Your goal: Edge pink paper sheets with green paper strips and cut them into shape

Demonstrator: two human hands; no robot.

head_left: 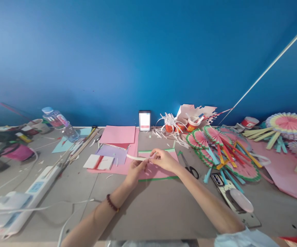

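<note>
A narrow white paper strip (136, 157) runs between my two hands, its free end pointing left. My left hand (136, 170), with a dark beaded bracelet on the wrist, pinches the strip from below. The fingers of my right hand (163, 160) are closed on the strip's right part, which they mostly hide. Beneath both hands lies a pink sheet with green edges (158, 173), flat on the grey table (148, 209). Black-handled scissors (192, 171) rest just right of that sheet.
Left are pink sheets (118, 134), a white pad (105, 162), a bottle (60, 120) and a power strip (35, 188). Right are paper fans (215, 137), a phone (236, 202) and cups (192, 124). A small screen (144, 120) leans on the blue wall.
</note>
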